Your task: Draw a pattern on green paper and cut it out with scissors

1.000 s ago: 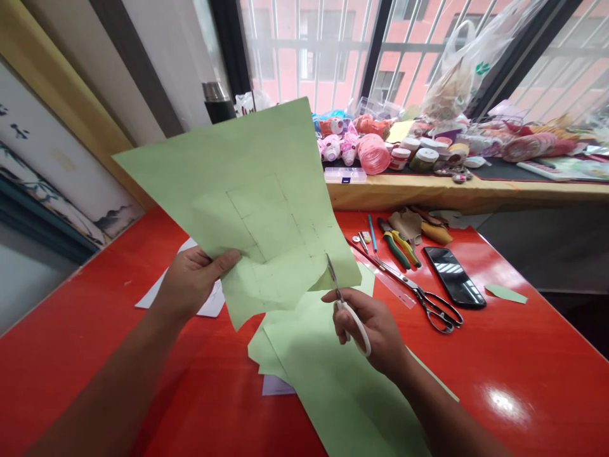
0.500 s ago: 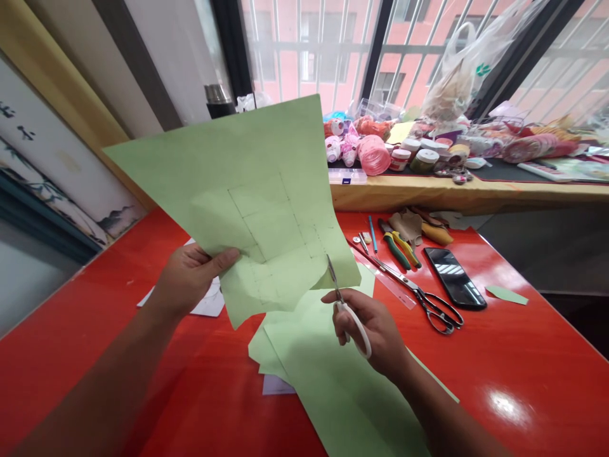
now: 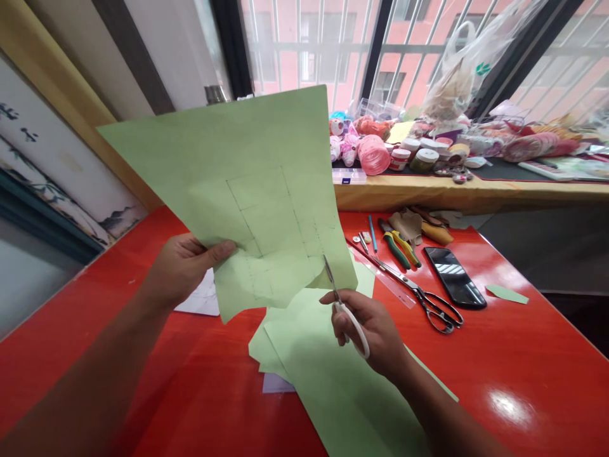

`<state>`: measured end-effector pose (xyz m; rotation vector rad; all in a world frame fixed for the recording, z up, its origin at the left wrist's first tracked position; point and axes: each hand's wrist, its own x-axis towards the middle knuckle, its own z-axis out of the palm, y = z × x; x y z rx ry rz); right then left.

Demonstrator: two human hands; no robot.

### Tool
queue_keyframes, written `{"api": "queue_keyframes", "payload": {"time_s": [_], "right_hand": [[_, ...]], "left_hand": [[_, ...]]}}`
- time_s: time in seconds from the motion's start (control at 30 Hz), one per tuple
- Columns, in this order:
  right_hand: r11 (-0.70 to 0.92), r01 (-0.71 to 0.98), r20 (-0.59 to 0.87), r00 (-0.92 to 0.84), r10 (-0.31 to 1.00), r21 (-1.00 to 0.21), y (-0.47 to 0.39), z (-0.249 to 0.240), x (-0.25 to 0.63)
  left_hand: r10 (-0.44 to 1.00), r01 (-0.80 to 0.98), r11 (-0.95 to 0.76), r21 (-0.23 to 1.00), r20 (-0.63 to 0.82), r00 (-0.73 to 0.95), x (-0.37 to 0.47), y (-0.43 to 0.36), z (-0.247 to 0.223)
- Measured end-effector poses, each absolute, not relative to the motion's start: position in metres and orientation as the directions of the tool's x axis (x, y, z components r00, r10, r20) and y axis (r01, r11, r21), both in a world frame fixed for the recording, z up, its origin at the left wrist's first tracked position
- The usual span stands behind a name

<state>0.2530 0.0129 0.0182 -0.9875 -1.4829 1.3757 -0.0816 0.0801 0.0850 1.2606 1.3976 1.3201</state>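
A large sheet of green paper with thin drawn lines is held up in front of me. Its left edge is pinched by my left hand, thumb on the near face. My right hand is closed on white-handled scissors, fingers in the loops. The blades reach into a cut in the lower right of the sheet, beside a drawn line, and look nearly together. Under the right hand, more green paper lies on the red table. A white drawn sheet is partly hidden behind my left hand.
Right of the paper lie large metal scissors, a black phone, yellow-green pliers, a blue pencil, a clear ruler and a green scrap. Jars and craft items crowd the windowsill.
My left hand and the held sheet have shifted slightly left, the sheet also a little up. The white-handled scissors have moved only slightly and remain in the cut.
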Motion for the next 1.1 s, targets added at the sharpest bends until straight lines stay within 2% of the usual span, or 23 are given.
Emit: {"api": "queue_keyframes", "payload": {"time_s": [0.1,0.23,0.97,1.1], "right_hand": [[0.081,0.001,0.076,-0.316,0.946,-0.997,0.0131,0.0196,0.2531],[0.077,0.006,0.071,-0.307,0.949,-0.997,0.0129,0.0215,0.2525],[0.078,-0.004,0.075,-0.321,0.944,-0.997,0.0129,0.0201,0.2527],[0.08,-0.001,0.076,-0.331,0.941,-0.997,0.0128,0.018,0.2529]], "left_hand": [[0.995,0.106,-0.049,0.993,0.059,-0.085,-0.0849,0.083,0.0884],[0.994,0.123,-0.077,0.989,0.086,-0.071,-0.0876,0.0853,0.0908],[0.992,0.131,-0.085,0.988,0.097,-0.084,-0.0874,0.0851,0.094],[0.978,0.077,-0.123,0.989,0.133,-0.158,-0.0819,0.0881,0.0933]]}}
